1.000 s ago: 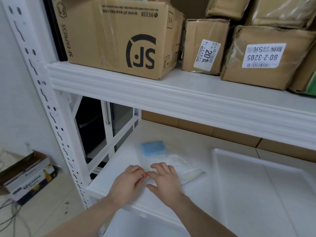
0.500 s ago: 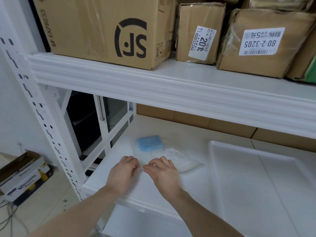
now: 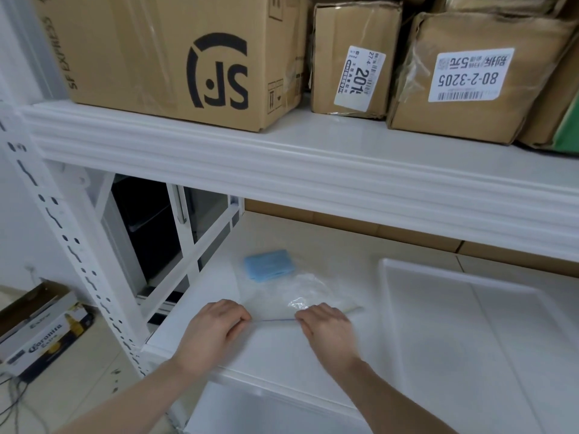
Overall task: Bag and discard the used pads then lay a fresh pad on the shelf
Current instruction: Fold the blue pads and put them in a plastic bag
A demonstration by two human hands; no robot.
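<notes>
A clear zip bag [image 3: 282, 292] lies flat on the lower white shelf [image 3: 313, 242]. White crumpled material shows inside the zip bag near its right side. A folded blue pad [image 3: 269, 265] rests at the bag's far end; I cannot tell whether it is inside or on top. My left hand [image 3: 216, 327] pinches the left end of the bag's blue zip strip. My right hand [image 3: 326, 324] pinches the strip further right. The strip is stretched straight between them.
A white tray [image 3: 463, 311] sits on the same shelf to the right. The upper shelf [image 3: 282, 161] overhangs, loaded with cardboard boxes [image 3: 175, 57]. A perforated white upright [image 3: 72, 245] stands left. A beer carton [image 3: 40, 327] and cables lie on the floor.
My hands were together over the bag's near edge; they have moved apart along the zip strip, the right hand sliding right. The view has shifted slightly downward and closer.
</notes>
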